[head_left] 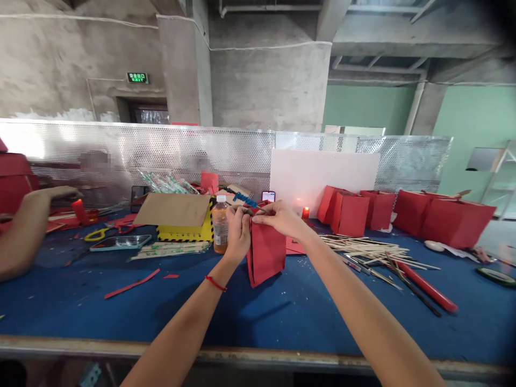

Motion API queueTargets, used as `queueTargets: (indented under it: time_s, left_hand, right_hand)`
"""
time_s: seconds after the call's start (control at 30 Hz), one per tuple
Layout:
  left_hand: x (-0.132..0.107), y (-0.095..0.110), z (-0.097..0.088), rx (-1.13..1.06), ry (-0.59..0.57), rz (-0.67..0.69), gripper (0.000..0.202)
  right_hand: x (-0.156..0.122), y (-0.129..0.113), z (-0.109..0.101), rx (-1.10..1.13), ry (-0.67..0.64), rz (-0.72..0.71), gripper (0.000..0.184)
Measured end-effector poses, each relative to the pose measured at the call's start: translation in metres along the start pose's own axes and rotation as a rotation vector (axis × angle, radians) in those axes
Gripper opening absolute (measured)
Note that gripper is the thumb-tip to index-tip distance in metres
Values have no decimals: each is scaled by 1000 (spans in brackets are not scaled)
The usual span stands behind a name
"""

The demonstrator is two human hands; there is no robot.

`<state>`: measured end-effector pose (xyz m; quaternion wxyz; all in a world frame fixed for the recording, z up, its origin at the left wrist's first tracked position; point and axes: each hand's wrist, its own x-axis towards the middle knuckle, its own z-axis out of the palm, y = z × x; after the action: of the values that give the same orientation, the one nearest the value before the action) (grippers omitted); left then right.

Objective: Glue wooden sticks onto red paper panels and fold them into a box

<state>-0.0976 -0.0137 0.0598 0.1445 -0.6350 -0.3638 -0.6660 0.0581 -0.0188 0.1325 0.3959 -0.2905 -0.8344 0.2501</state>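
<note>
A red paper box (268,255) stands upright in front of me on the blue table. My left hand (241,231), with a red string round its wrist, is closed on the box's upper left edge. At the top of the box, my right hand (280,217) is closed, thumb and fingers pinched. A thin tool with a blue-wrapped end (245,200) runs up and left from its fingers, above my left hand. Whether the right fingertips also grip the paper cannot be made out. Behind my left hand is a bottle of orange liquid (220,228).
Thin wooden sticks (366,248), a red rod (427,287) and several red paper boxes (350,212) lie to the right, with a lit candle (305,213) behind. On the left are a phone (121,243), yellow scissors (97,234), a yellow box (183,232) and another person's arm (24,231).
</note>
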Motion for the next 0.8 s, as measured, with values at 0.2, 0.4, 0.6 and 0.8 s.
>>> queueTargets:
  time_s: [0.2,0.4,0.6,0.8]
  left_hand:
    - [-2,3,0,14,25,1,41]
    - [-4,4,1,36,70,-4,38]
    - [-6,5,2,54,95,20,33]
    - [-4,7,6,70,101,-7,35]
  right_hand:
    - [-4,2,8,-57,87,-11,18]
    - [-8,-1,15,-111,161,-33,14]
    - [-13,4,25,-159,263,-39,12]
    - [-12,15,30,-99,325,-120,13]
